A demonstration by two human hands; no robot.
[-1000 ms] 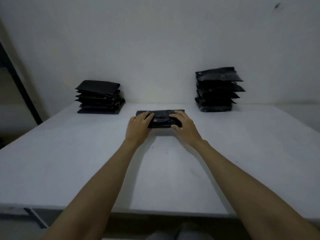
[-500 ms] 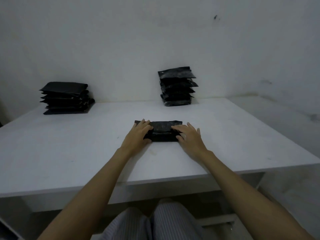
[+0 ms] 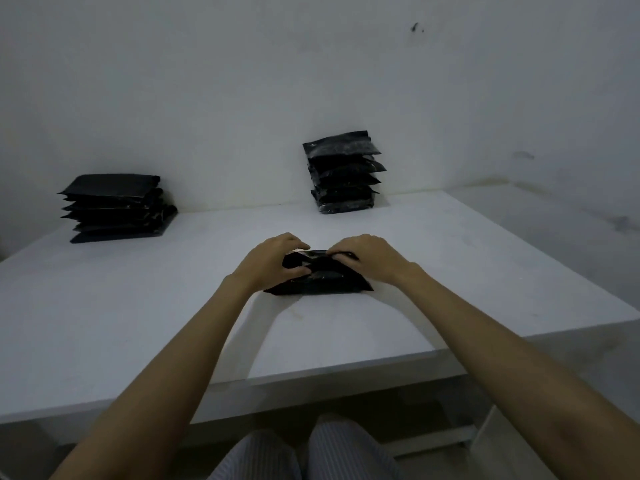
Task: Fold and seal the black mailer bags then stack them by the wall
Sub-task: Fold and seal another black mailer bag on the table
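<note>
Gripping the black bag [image 3: 317, 280] near the desk's [image 3: 104, 323] middle, both the left hand [image 3: 273, 263] and the right hand [image 3: 367, 258] curl fingers around its flap; uneven pressure could likely spring the fold open.

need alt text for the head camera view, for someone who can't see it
Two bare hands, left hand and right hand, grip a black mailer bag on a white table, fingers curled over its top edge. Two stacks of black bags stand by the wall: a left stack and a taller right stack.

Bare forearms [image 3: 180, 344], no sleeves showing; pale, finely striped trousers [image 3: 304, 455] below.
</note>
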